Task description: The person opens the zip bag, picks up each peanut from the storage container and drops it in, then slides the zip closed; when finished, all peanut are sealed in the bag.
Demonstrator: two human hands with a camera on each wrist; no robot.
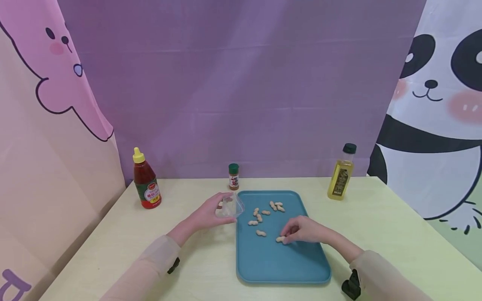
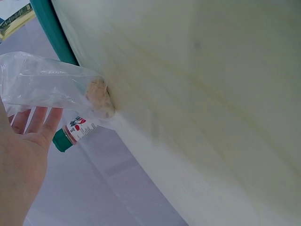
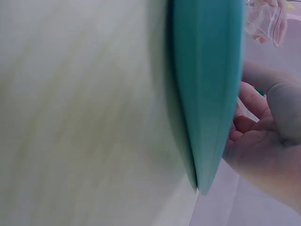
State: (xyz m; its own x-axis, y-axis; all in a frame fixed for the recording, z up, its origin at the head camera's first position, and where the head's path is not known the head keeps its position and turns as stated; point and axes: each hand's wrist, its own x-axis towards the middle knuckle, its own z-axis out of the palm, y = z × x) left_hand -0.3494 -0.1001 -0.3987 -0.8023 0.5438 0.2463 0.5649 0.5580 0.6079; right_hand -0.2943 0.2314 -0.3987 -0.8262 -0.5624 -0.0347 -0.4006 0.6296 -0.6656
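Note:
My left hand (image 1: 212, 212) holds a clear plastic container (image 1: 232, 206) beside the tray's left edge. In the left wrist view a peanut (image 2: 98, 96) shows through the container's wall at one end. Over the blue tray (image 1: 284, 267), my right hand (image 1: 306, 230) pinches an unshelled peanut (image 1: 280, 239) between thumb and fingers, low at the tray's surface. Several more peanuts lie on the upper half of the tray, among them a single peanut (image 1: 261, 233) left of my right hand. The tray's raised side hides the right fingertips in the right wrist view.
A ketchup bottle (image 1: 147, 182) with a yellow cap stands at the back left. Behind the tray is a small green-capped seasoning jar (image 1: 234, 177). An oil bottle (image 1: 342, 173) stands at the back right. A purple cloth (image 1: 241, 92) hangs behind the table.

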